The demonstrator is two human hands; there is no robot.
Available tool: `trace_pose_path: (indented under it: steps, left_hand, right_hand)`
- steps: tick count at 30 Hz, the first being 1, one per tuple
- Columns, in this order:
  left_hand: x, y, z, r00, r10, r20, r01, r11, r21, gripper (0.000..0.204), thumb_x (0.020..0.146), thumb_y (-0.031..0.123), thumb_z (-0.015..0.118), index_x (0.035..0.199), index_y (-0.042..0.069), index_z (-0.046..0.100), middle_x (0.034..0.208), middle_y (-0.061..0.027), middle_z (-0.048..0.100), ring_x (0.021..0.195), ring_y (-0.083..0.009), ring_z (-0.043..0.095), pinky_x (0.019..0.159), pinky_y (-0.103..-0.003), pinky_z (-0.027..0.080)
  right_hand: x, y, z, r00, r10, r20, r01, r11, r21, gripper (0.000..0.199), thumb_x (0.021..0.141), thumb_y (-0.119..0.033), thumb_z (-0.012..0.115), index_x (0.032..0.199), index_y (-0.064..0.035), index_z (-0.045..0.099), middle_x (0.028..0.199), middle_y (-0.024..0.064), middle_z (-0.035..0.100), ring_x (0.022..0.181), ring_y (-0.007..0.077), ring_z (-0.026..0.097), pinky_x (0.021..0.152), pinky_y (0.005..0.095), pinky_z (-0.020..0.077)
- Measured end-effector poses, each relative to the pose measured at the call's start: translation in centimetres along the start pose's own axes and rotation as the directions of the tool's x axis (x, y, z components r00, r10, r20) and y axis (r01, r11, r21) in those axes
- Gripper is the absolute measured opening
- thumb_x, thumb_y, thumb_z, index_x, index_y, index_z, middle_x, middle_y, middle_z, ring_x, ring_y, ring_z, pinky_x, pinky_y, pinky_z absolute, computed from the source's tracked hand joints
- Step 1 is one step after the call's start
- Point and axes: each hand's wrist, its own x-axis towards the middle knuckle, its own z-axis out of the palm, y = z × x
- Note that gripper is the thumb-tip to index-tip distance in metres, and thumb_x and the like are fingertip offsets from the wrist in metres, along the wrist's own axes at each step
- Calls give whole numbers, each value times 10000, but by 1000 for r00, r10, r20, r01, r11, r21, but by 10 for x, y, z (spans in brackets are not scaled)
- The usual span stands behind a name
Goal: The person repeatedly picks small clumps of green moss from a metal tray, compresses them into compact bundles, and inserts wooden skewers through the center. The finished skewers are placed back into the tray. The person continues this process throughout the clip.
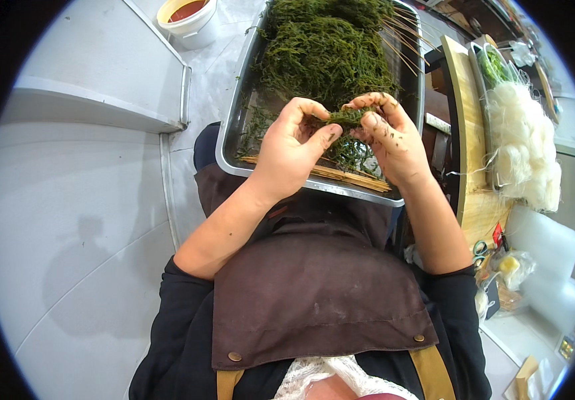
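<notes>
A steel tray (pixel 233 127) rests on my lap, heaped with dark green stringy seaweed (pixel 327 53). Above its near end, my left hand (pixel 291 150) and my right hand (pixel 391 137) together pinch a small clump of seaweed (pixel 346 118) between the fingertips. More strands hang from the clump down toward the tray. Thin bamboo skewers (pixel 347 177) lie along the tray's near edge, and further skewers (pixel 407 40) rest at its far right side.
A white bucket (pixel 191 20) with red liquid stands on the grey floor at the upper left. To the right a wooden table (pixel 464 100) carries white noodles (pixel 521 147) and a tray of greens (pixel 494 67). I wear a brown apron (pixel 314 293).
</notes>
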Motion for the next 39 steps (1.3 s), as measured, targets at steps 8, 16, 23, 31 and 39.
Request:
trace_pose_path:
  steps: [8,16,23,31,39]
  left_hand:
    - [-6,0,-5,991,-137,1,137,988,-70,120,1004,85,701,1069,40,610,973,24,635,897,-38,589,805,-206,503]
    - [4,12,-17,954,-294,52,299,948,-114,322,987,88,717,1264,-2,580,1151,-39,649,1092,-113,623,955,-263,519]
    - [8,2,-23,905,-387,174,425,835,-349,338,1021,57,647,1343,0,562,1286,-72,654,1147,-147,645,989,-307,540]
    - [7,6,-46,944,-309,114,327,838,-438,323,1038,61,614,1360,49,595,1381,-54,642,1216,-168,641,971,-325,546]
    - [4,18,-54,967,-252,42,248,887,-389,358,1052,83,598,1402,29,547,1316,-61,646,1221,-170,630,1005,-353,545]
  right_hand:
    - [-5,17,1,998,31,-63,-24,994,107,389,962,-100,739,1308,-72,565,1089,-10,631,921,74,636,816,243,550]
    - [-5,27,0,990,133,-35,-122,966,228,284,955,-121,764,1207,-84,639,1084,0,690,963,101,672,873,292,581]
    - [-11,38,-9,996,53,-71,-63,988,-142,295,987,-214,737,1223,-47,682,1087,43,723,1002,136,681,881,331,575]
    - [-28,48,-37,924,305,232,117,351,-929,243,920,-246,739,1047,-40,735,953,152,734,918,339,706,834,420,561]
    - [-17,48,-37,919,319,231,92,397,-913,146,878,-149,731,952,-24,722,822,134,689,760,269,679,733,369,545]
